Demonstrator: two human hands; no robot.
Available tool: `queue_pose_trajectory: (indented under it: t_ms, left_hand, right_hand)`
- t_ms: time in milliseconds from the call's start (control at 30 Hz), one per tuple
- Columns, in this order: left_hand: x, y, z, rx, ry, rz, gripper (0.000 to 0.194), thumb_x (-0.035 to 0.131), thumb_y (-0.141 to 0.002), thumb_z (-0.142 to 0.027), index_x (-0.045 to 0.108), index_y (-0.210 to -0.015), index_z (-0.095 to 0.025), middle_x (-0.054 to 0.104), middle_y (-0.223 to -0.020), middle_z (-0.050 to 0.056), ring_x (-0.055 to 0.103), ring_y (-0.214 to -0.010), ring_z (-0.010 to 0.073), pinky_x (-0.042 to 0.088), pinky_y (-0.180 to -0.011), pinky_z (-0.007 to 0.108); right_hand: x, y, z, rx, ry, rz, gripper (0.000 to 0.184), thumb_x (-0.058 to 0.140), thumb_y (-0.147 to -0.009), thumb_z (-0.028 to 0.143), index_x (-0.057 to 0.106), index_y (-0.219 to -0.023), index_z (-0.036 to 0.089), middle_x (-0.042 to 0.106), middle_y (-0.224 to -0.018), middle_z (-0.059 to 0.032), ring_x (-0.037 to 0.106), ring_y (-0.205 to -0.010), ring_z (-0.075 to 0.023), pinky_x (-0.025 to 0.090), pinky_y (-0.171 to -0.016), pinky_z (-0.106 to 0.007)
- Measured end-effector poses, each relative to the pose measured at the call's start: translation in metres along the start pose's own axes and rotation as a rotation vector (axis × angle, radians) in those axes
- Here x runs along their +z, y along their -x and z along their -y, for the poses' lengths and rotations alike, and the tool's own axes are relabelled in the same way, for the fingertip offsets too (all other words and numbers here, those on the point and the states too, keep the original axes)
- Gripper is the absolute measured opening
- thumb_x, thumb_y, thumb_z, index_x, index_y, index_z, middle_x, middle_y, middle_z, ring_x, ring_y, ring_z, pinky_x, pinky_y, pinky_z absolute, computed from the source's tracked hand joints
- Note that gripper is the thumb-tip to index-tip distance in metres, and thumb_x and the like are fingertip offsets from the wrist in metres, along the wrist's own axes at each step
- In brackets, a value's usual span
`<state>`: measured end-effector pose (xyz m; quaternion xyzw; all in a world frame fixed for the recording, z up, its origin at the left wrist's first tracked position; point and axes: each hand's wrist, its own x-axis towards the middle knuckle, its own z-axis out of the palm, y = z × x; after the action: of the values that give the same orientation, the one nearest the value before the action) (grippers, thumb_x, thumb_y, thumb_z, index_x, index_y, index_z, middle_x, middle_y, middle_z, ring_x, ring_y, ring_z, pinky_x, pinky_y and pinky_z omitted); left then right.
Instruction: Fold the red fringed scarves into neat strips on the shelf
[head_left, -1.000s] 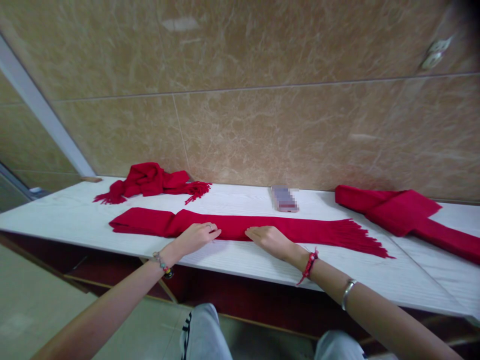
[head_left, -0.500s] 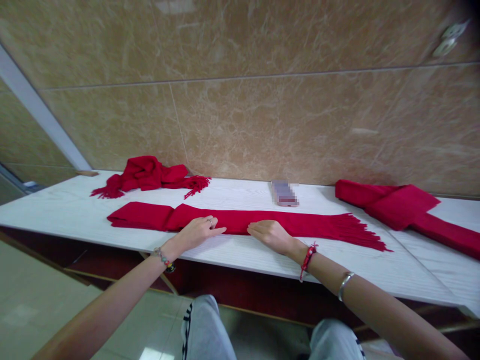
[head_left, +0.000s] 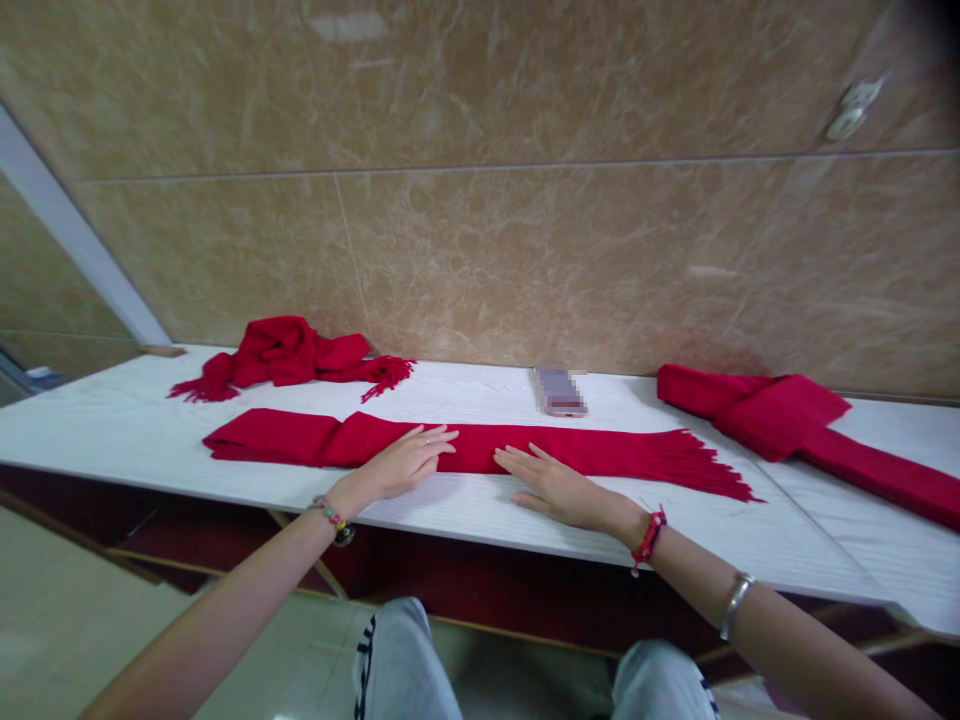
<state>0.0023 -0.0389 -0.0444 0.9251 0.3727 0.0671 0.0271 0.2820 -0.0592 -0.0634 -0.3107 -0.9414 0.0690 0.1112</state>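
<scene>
A long red scarf (head_left: 600,451) lies folded lengthwise along the white tabletop, its fringe spread at the right end and a fold at the left. My left hand (head_left: 405,462) rests on the scarf left of its middle, fingers stretched out. Just to the right, my right hand (head_left: 551,482) lies flat with fingers spread, fingertips on the scarf and thumb over the near edge. Neither hand grips the cloth. Parts of the near edge are hidden under both hands.
Behind to the left sits a crumpled red scarf (head_left: 285,352). A third red scarf (head_left: 780,410), loosely folded, lies at the right. A phone (head_left: 560,390) lies near the tiled wall (head_left: 480,260). The white table (head_left: 450,505) has dark red shelving below its front edge.
My fingers have straightened and spread from a curled hold on the scarf's near edge to lying flat on it. The view has shifted slightly.
</scene>
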Motion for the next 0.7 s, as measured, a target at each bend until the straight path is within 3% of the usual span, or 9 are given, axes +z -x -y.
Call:
queue_pose_trajectory:
  t_ms: [100,167,367,567,700]
  left_hand:
    - [0.011,-0.023,-0.017,-0.025,-0.057,-0.056,0.042,0.028,-0.092,-0.031,0.033,-0.133,-0.022,0.030,-0.141,0.004,0.020,-0.131,0.0151,0.016,-0.107,0.036]
    - [0.020,-0.031,-0.021,-0.016,-0.095,-0.032,0.045,0.027,-0.093,-0.037,0.026,-0.136,-0.025,0.025,-0.143,0.003,0.017,-0.132,0.0167,0.016,-0.106,0.038]
    - [0.030,-0.028,-0.009,0.009,-0.135,0.060,0.044,0.021,-0.094,-0.039,0.017,-0.137,-0.035,0.019,-0.145,0.000,0.014,-0.133,0.0201,0.015,-0.104,0.043]
    - [0.017,-0.029,-0.012,0.001,-0.093,0.102,0.041,0.020,-0.094,-0.034,0.027,-0.135,-0.033,0.024,-0.144,0.001,0.017,-0.132,0.0183,0.017,-0.104,0.041]
    - [0.010,-0.056,-0.037,-0.054,-0.117,0.041,0.040,0.022,-0.093,-0.026,0.044,-0.126,-0.022,0.034,-0.139,0.006,0.024,-0.130,0.0186,0.021,-0.103,0.041]
  right_hand:
    - [-0.003,0.001,0.002,0.108,0.072,-0.033,0.058,0.032,-0.089,0.044,0.019,-0.139,0.016,0.023,-0.143,-0.0118,0.015,-0.132,-0.0226,0.017,-0.106,-0.049]
    - [-0.003,0.006,0.000,0.161,0.123,-0.021,0.058,0.031,-0.089,0.046,0.022,-0.138,0.015,0.025,-0.142,-0.0129,0.016,-0.132,-0.0256,0.019,-0.104,-0.052]
    - [0.001,0.047,-0.026,0.231,0.261,-0.018,0.053,0.030,-0.090,0.043,0.025,-0.137,0.019,0.027,-0.141,-0.0118,0.022,-0.130,-0.0275,0.027,-0.099,-0.054]
    - [-0.003,0.102,-0.062,0.377,0.446,-0.043,0.051,0.034,-0.089,0.041,0.038,-0.131,0.012,0.037,-0.135,-0.0195,0.032,-0.124,-0.0338,0.036,-0.091,-0.055]
    - [-0.012,0.083,-0.056,0.379,0.465,-0.107,0.047,0.030,-0.091,0.038,0.042,-0.128,0.012,0.038,-0.134,-0.0192,0.030,-0.125,-0.0342,0.032,-0.093,-0.058]
